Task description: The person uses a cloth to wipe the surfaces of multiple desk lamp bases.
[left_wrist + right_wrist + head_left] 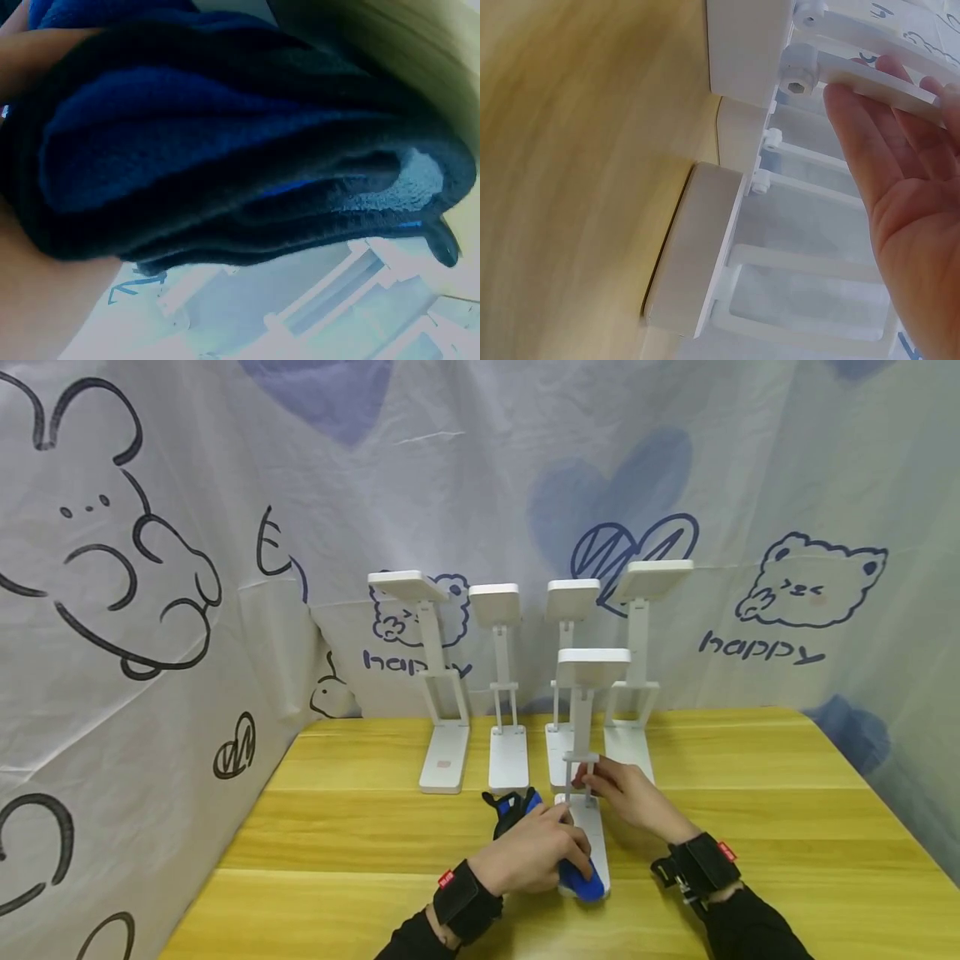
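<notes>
A white folding phone stand [592,670] stands upright nearest the person, its flat base pointing toward the front of the table. My left hand [534,850] grips a bunched blue cloth [582,883] with black edging and holds it over the front part of that base. Folds of the cloth [165,150] fill most of the left wrist view. On the other side, my right hand [637,800] holds the stand's lower frame just above the hinge. The right wrist view shows its fingers [847,112] around one white strut [877,88] of the frame.
Several more white stands line the back of the wooden table [360,843]: one [444,758] on the left, another [508,758] beside it, others [628,745] close behind the front stand. A printed white curtain [480,485] hangs behind and along the sides.
</notes>
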{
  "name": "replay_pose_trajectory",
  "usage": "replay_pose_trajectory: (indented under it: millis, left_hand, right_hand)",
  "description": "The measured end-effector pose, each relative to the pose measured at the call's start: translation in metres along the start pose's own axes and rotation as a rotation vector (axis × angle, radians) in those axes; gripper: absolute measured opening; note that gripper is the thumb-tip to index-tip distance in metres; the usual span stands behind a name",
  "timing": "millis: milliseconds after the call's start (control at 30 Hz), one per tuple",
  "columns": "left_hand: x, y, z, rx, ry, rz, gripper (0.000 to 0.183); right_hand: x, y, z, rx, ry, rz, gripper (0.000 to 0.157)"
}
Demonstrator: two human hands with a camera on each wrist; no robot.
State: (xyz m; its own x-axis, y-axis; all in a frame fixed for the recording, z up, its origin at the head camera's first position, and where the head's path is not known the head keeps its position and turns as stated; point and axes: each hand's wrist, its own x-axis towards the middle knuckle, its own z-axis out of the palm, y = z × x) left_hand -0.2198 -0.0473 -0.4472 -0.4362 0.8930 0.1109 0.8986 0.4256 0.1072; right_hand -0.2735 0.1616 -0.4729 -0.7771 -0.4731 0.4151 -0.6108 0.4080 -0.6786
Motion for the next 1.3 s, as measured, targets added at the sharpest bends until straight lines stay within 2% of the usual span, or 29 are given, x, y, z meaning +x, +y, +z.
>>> replay_pose_trajectory:
  millis: [167,300,533,800,1033,1300]
  left_hand:
    - [-0.004,0.000,-0.003,0.002,-0.003,-0.016,0.038]
    - [-0.005,-0.003,-0.003,0.038,0.017,-0.061,0.031]
    - [-0.007,-0.010,0.000,0.155,0.064,-0.161,0.041]
    - [0.000,-0.015,0.012,0.288,0.163,-0.207,0.040]
    - [0.006,-0.015,0.017,0.359,0.186,-0.240,0.033]
    - [0.010,-0.014,0.019,0.382,0.205,-0.255,0.031]
  right_hand:
    - [0.000,0.002,0.001,0.002,0.001,-0.012,0.015]
    - [0.001,0.003,0.002,-0.005,0.006,-0.017,0.015]
    - [0.001,0.004,0.002,-0.005,0.004,-0.002,0.015]
    - [0.000,-0.002,0.000,0.012,0.004,0.005,0.015]
    - [-0.001,0.002,0.001,0.010,-0.007,0.028,0.017]
    - [0.000,-0.001,0.000,-0.001,0.000,0.027,0.016]
